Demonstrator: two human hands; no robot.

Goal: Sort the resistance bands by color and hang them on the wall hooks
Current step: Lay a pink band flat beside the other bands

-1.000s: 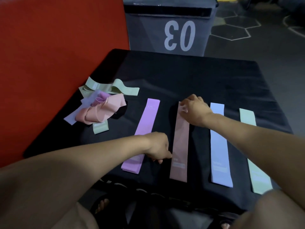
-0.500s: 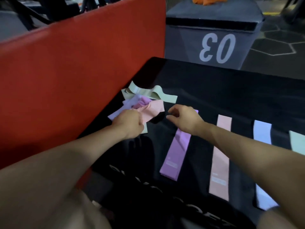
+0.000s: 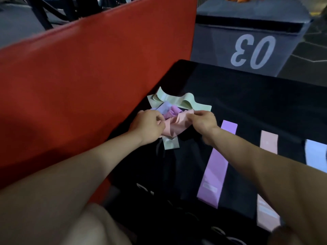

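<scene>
While the black padded platform (image 3: 247, 96) carries a row of bands already laid flat, no wall hooks are in view and nothing has been hung, so I judge the task well short of halfway. Beside the platform stands a red pad (image 3: 88, 76), and beyond it a grey box marked 03 (image 3: 253, 52). Laid straight and apart are a purple band (image 3: 215, 167), a pink band (image 3: 267, 174) and a pale blue band (image 3: 316, 154) cut off at the frame edge. Near the platform's left edge lies the tangled heap (image 3: 174, 112) — green, lilac, purple and pink bands still mixed. Both hands are on it: the left hand (image 3: 148, 127) is closed on the crumpled pink band (image 3: 174, 127) and the right hand (image 3: 203, 123) pinches its other side — apparently the next one to separate.
</scene>
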